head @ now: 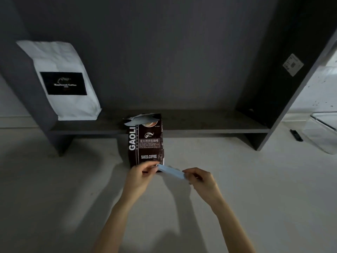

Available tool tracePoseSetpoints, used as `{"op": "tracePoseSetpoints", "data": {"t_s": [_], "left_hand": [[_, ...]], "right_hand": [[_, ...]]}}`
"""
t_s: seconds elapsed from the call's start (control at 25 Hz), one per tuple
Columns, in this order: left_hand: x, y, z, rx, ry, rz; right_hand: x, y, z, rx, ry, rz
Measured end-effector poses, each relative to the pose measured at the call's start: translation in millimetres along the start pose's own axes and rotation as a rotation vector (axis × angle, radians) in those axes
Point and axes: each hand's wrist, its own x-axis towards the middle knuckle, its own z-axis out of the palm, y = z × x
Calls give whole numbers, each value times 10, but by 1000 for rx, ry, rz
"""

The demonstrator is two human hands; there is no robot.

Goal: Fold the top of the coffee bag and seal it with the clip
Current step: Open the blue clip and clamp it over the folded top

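A dark brown coffee bag [145, 143] stands upright on the pale table, its torn top [140, 119] open and its silver lining showing. In front of the bag's base I hold a long light blue clip [170, 172] level between both hands. My left hand [141, 177] pinches the clip's left end. At the clip's right end, my right hand [203, 181] grips it with the fingertips. Both hands are below the bag's top and do not touch it.
A dark shelf unit [182, 127] stands behind the bag, with a white coffee bag [63, 79] leaning at its left. A clear plastic container [322, 130] and a small black object [296, 135] lie at the right. A pale tabletop [54, 198] stretches in front.
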Motion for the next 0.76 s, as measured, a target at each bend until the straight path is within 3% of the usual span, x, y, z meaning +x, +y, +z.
{"op": "tracePoseSetpoints", "data": {"t_s": [0.36, 0.56, 0.76], "left_hand": [[-193, -241, -618, -49, 149, -176], [-162, -204, -760, -150, 233, -199], [-114, -75, -742, -435, 200, -267]], "right_hand": [[-31, -303, 552, -333, -143, -279], [20, -399, 729, -241, -115, -464], [21, -431, 690, -118, -107, -521]]}}
